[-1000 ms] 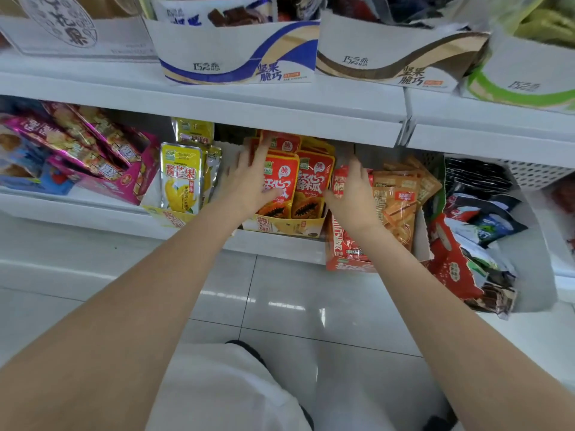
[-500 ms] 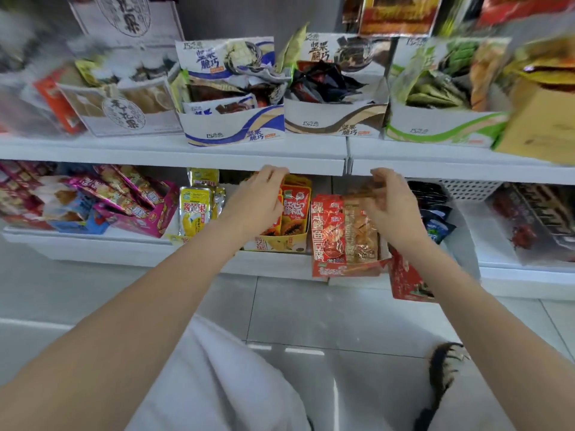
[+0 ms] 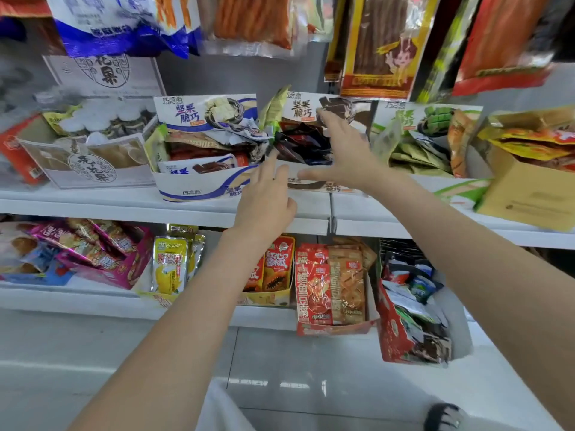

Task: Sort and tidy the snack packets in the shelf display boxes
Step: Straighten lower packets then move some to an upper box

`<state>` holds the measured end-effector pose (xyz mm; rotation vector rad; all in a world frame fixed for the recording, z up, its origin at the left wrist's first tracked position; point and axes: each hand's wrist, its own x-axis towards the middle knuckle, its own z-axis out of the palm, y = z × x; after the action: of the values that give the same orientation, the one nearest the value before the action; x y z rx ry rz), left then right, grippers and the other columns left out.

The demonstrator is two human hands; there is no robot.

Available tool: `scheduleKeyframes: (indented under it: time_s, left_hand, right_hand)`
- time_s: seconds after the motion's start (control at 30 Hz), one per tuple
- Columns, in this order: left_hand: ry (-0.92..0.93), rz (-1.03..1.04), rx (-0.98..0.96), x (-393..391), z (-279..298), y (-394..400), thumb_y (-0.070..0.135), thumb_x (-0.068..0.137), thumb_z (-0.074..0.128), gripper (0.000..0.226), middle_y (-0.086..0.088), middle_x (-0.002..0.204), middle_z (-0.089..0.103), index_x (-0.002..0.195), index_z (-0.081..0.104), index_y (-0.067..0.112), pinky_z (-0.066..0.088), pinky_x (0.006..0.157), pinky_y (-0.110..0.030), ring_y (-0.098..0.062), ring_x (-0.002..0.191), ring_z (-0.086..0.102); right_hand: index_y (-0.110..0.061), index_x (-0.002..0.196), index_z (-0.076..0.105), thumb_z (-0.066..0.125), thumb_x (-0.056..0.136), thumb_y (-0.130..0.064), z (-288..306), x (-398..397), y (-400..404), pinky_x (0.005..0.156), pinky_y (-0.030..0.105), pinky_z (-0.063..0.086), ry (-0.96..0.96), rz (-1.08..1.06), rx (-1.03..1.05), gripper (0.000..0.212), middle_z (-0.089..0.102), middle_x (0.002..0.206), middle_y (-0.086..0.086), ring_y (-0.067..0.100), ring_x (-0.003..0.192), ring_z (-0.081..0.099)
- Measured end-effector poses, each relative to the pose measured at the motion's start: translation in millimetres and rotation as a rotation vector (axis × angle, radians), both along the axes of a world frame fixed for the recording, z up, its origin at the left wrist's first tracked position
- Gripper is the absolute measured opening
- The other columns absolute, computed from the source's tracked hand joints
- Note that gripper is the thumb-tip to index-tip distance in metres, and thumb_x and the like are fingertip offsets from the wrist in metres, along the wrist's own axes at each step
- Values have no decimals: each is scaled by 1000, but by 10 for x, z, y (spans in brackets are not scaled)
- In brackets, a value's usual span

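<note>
Both my hands are raised in front of the upper shelf, and neither holds anything. My left hand (image 3: 267,194) has straight fingers pointing at the gap between the blue-striped display box (image 3: 199,181) and the brown-striped display box (image 3: 323,185). My right hand (image 3: 342,154) is spread open over the dark snack packets (image 3: 298,144) piled in the brown-striped box, fingertips near its back panel. The blue-striped box holds jumbled brown and white packets (image 3: 205,147). A green-striped box (image 3: 460,191) of green packets stands to the right.
On the lower shelf stand a yellow box of orange papaya packets (image 3: 278,265), a red box of fish-tofu packets (image 3: 329,287), yellow mango packets (image 3: 169,265), a pink box (image 3: 102,259) and a tipped red box (image 3: 404,321). A cardboard box (image 3: 525,188) sits upper right. Hanging packets (image 3: 382,45) crowd the top.
Both hands left the papaya and fish-tofu boxes on the lower shelf and rose to the upper shelf's striped boxes. The view tilted upward.
</note>
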<state>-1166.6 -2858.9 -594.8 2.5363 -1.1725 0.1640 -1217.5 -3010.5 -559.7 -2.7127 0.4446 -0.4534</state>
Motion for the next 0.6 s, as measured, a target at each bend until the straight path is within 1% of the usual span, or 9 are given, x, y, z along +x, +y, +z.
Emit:
scheduleKeyframes:
  time_s: [0.07,0.13,0.2,0.27,0.33,0.37,0.43,0.5,0.6]
  left_hand:
    - [-5,7,-7,77,20,12,16,91,47,53,-7,157,5,141,31,12,25,109,-37,-26,141,15]
    - [2,-11,-2,88,11,16,16,91,46,50,-6,157,5,139,33,12,26,108,-36,-25,141,13]
    - [-4,-26,0,106,-4,19,16,91,46,48,-5,157,6,138,34,12,24,108,-34,-23,142,10]
    - [10,-32,-10,120,-7,24,17,92,46,48,-3,157,6,138,34,14,23,109,-34,-21,142,8]
    - [28,-38,-23,120,-6,27,18,92,46,48,-2,157,6,139,34,15,21,110,-35,-21,142,7]
    - [34,-42,-23,113,-10,28,19,93,47,48,-2,157,6,139,33,15,21,111,-35,-21,143,6]
    - [35,-47,-13,96,-26,31,19,92,47,49,-2,156,6,139,33,15,22,111,-36,-21,143,4]
    - [33,-46,-9,85,-29,28,19,92,47,49,-2,156,6,139,34,15,23,111,-37,-22,143,4]
    - [44,-36,-25,60,-5,12,20,93,47,49,-3,156,7,139,33,16,23,111,-38,-24,142,6]
  right_hand:
    - [-16,146,21,70,77,-41,-43,274,26,106,45,34,41,-18,-38,88,33,148,10,28,133,35]
    - [-12,132,48,63,86,-26,-41,385,-13,92,37,44,-86,-89,-50,50,57,127,12,29,116,52]
    - [-8,114,64,56,90,-16,34,416,-128,83,34,46,-237,-196,29,26,66,108,12,27,99,58]
    - [-6,108,66,54,91,-11,150,375,-288,83,32,46,-304,-260,174,21,66,104,10,22,92,57]
    - [-4,111,63,52,92,-10,262,299,-401,85,31,45,-291,-245,260,22,64,110,9,23,99,56]
    - [-3,113,60,51,93,-10,295,264,-432,82,30,43,-266,-238,243,23,62,112,9,25,103,55]
    - [2,114,56,49,94,-9,314,201,-465,74,26,35,-195,-260,62,24,60,110,11,27,98,54]
    - [4,112,54,46,95,-8,301,138,-502,69,29,33,-173,-290,-169,22,61,111,19,35,98,55]
    - [2,103,59,44,96,-9,337,13,-524,66,29,34,-282,-312,-296,21,65,101,22,37,90,57]
